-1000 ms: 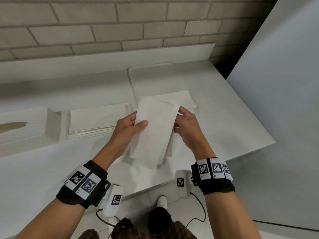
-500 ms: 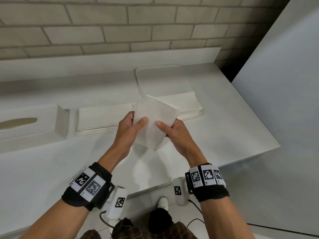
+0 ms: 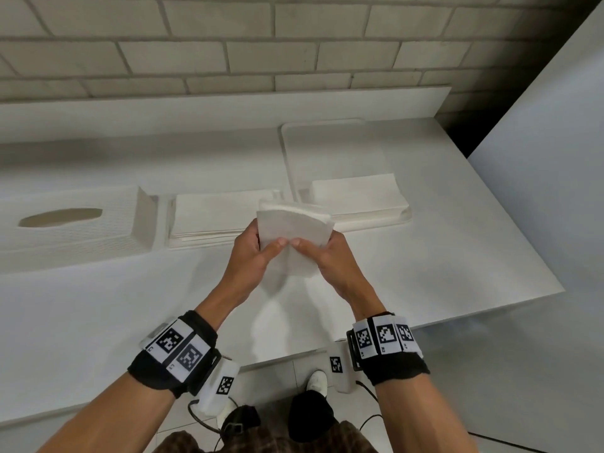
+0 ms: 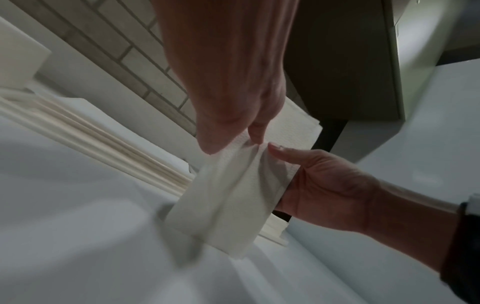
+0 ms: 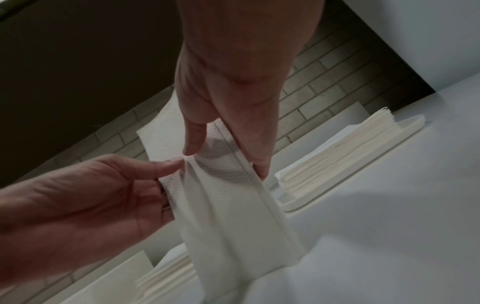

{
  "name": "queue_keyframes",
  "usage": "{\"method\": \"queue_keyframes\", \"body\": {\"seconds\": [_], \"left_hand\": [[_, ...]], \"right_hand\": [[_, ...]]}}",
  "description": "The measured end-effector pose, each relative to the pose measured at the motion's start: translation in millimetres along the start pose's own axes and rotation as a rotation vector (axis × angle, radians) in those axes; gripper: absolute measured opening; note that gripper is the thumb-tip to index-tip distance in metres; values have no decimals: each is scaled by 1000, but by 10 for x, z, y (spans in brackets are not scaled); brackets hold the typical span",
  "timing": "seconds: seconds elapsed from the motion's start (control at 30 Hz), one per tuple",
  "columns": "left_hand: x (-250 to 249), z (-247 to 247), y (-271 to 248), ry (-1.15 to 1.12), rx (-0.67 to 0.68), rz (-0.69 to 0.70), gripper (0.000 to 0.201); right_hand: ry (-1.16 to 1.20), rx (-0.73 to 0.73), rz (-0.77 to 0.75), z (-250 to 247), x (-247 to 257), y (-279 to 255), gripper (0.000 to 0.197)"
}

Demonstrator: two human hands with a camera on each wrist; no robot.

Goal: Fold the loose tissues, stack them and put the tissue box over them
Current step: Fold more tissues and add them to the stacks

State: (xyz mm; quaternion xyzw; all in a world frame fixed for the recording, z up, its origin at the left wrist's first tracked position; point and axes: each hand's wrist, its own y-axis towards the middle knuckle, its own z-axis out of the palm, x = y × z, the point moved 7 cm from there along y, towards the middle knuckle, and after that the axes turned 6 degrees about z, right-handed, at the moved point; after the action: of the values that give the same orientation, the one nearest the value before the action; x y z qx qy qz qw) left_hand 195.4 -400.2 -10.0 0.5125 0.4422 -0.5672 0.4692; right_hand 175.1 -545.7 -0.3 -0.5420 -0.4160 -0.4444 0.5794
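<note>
both hands hold one folded tissue (image 3: 295, 238) above the counter (image 3: 425, 256). the left hand (image 3: 250, 256) and the right hand (image 3: 333, 264) each pinch it, thumbs almost touching. a tissue stack (image 3: 222, 217) lies just behind the left hand, the tissue box (image 3: 75, 223) further left.

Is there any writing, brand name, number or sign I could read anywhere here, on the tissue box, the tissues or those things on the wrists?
Readable words: none.
Wristbands and: black-and-white square code patterns; tiny marks at their corners are too small to read.
White wrist units and: each bears a code square, no words.
Tissue box: embossed texture, no print visible.
Tissue held in both hands: blank.
</note>
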Motion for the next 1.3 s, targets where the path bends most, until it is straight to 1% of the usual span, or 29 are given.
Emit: {"method": "queue_keyframes", "body": {"seconds": [0.1,0.17,0.3,0.43,0.57,0.63,0.7,0.8,0.87,0.9,0.97,1.03,1.1,1.17,1.23,1.3], "left_hand": [[-59,-27,5,-10,-32,32,43],[-86,-44,19,-8,-36,49,43],[-20,-20,31,-7,11,19,48],[-19,23,20,-9,20,33,35],[-62,-19,31,-15,15,43,39],[-29,-68,29,27,6,23,37],[-30,-112,24,61,-6,4,29],[-185,-213,67,158,-3,36,20],[-301,-275,125,283,58,70,16],[-336,-287,143,340,99,71,14],[-357,-284,150,394,174,58,13],[-346,-301,142,404,211,29,14],[-291,-447,145,356,198,-42,18],[-216,-702,139,267,145,-118,21],[-121,-922,95,70,85,-176,27],[39,-1021,36,-109,31,-232,48]], "right_hand": [[17,-2,-18,8,31,12,29],[21,5,-19,6,37,20,31],[-13,-20,6,7,-42,57,33],[-14,-13,0,44,-17,73,29],[-23,-29,-14,7,28,99,32],[-44,-29,-2,5,14,101,32],[-65,-26,-2,3,55,90,30],[-99,-21,-81,-43,330,66,20],[-150,21,-120,-45,545,69,14],[-201,61,-111,-8,602,90,15],[-377,148,-72,119,590,164,15],[-513,178,-50,210,483,249,17],[-492,147,-24,193,393,293,18],[-358,103,17,95,310,295,15],[-184,65,54,-3,201,288,16],[-72,46,72,-37,76,290,20]]}}
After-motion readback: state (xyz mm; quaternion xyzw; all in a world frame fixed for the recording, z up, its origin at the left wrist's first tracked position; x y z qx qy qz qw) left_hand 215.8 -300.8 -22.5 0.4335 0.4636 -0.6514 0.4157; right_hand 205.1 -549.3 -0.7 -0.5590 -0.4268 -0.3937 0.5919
